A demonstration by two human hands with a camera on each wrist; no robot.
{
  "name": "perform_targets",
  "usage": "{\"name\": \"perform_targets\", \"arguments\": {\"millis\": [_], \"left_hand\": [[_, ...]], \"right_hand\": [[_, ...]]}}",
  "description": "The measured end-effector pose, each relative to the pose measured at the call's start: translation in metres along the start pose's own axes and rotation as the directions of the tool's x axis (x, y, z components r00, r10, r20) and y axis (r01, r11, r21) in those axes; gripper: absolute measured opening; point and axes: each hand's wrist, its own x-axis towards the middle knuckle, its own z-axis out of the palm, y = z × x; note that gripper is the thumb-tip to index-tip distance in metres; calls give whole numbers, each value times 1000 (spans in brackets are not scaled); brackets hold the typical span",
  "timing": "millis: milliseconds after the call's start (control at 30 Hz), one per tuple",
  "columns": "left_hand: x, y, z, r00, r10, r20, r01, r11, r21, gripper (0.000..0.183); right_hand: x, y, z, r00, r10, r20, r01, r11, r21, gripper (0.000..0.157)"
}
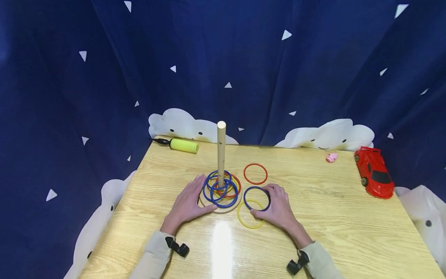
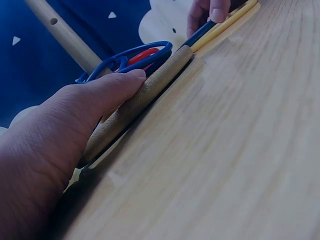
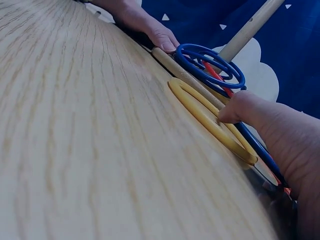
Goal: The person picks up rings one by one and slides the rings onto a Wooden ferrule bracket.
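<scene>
In the head view a wooden peg (image 1: 221, 155) stands upright on a round wooden base (image 1: 228, 210). Several blue, red and yellow rings lie loosely stacked around its foot. My left hand (image 1: 188, 201) rests against the base's left side, fingers and thumb spread fairly straight along the edge; its thumb (image 2: 107, 92) touches the rim in the left wrist view. Right of the base, my right hand (image 1: 278, 205) holds a blue ring (image 1: 245, 197) between thumb and fingers. That ring overlaps a yellow ring (image 1: 251, 228) lying on the table.
Behind the blue ring, a red ring (image 1: 255, 164) lies flat on the wooden table (image 1: 313, 193). A yellow-green hand pump (image 1: 184, 145) is at the back left. A small pink pig toy (image 1: 331, 157) and a red toy car (image 1: 374, 172) sit at the back right, before a dark blue curtain (image 1: 223, 58).
</scene>
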Motion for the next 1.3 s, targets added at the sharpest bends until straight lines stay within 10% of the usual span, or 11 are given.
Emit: {"name": "perform_targets", "arguments": {"millis": [700, 1300], "left_hand": [[0, 1, 0, 1000, 6, 1, -6, 1000, -15, 121], [1, 0, 0, 1000, -12, 7, 12, 1000, -20, 121]], "right_hand": [[9, -6, -27, 1000, 18, -20, -16, 996, 92, 88], [54, -64, -94, 986, -113, -123, 119, 992, 40, 89]]}}
